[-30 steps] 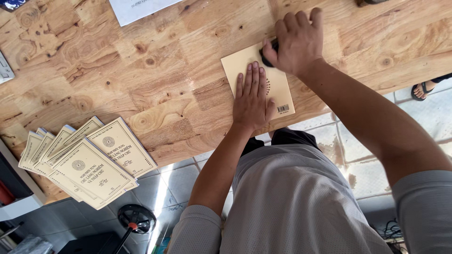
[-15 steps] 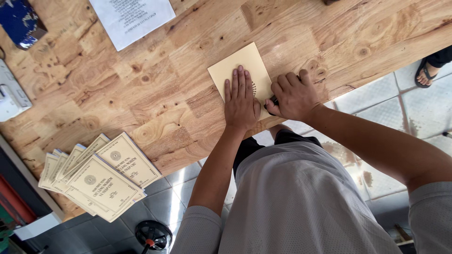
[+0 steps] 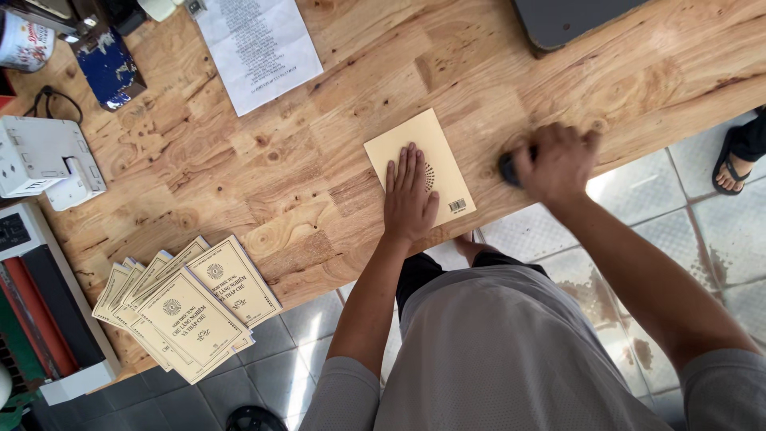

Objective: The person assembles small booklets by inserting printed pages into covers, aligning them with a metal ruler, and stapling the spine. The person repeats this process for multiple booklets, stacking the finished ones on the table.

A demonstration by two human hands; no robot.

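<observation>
While our left hand (image 3: 409, 198) lies flat and open on the tan booklet (image 3: 420, 166) near the table edge (image 3: 319, 279), our right hand (image 3: 554, 162) grips a dark tool (image 3: 508, 169) beside it, with the fanned stack (image 3: 185, 305) seemingly finished.

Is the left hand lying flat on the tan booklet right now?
Yes, the left hand lies palm down with fingers spread on the tan booklet, pressing it on the wooden table.

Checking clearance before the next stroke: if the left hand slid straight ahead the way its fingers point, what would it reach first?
The left hand lies flat on the tan booklet, fingers pointing toward the table's far side. Past the booklet's far edge comes bare wooden tabletop; the white printed sheet lies off to the left of that line, as far as visible.
</observation>
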